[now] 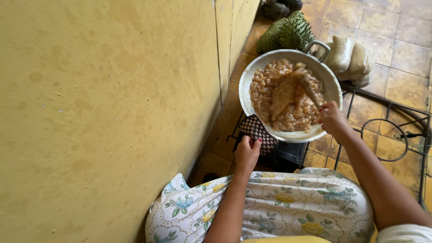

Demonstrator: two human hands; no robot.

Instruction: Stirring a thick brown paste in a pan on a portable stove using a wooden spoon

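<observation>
Fingers of the right hand (332,118) grip the spoon (300,85); left hand (247,152) pinches the potholder (258,133) beside the pan (252,76) — slipping risks tipping it.

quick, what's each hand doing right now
Left hand: closed on the checkered pot holder at the pan's rim.
Right hand: closed on the wooden spoon in the brown mixture.
</observation>
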